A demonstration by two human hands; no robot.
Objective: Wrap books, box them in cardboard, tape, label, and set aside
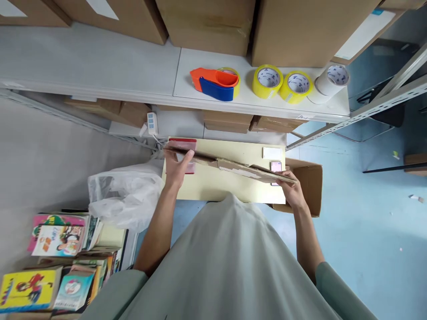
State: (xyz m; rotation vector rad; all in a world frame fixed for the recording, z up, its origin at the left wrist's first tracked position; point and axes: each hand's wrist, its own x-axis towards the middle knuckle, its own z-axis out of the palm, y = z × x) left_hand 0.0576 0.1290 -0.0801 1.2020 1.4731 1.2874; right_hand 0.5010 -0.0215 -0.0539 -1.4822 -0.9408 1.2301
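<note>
A flattened cardboard box [233, 168] is held edge-on above a pale yellow tabletop [213, 189]. My left hand [176, 168] grips its left end, thumb on the near side. At the other end, my right hand [291, 189] has its fingers closed round the cardboard. Under the left end lies a red-edged, pinkish flat item [191, 168], partly covered by the cardboard and my hand. Near my right hand a phone with a lit screen [276, 166] rests on the tabletop, partly hidden. A small white rectangular item [271, 153] lies just beyond it.
On the shelf [133, 62] ahead stand an orange and blue tape dispenser [215, 83], yellow tape rolls [267, 82] and white rolls [330, 84], before large cartons [207, 26]. An open carton [312, 189] stands right. Left are a plastic bag [126, 195] and stacked books [60, 240].
</note>
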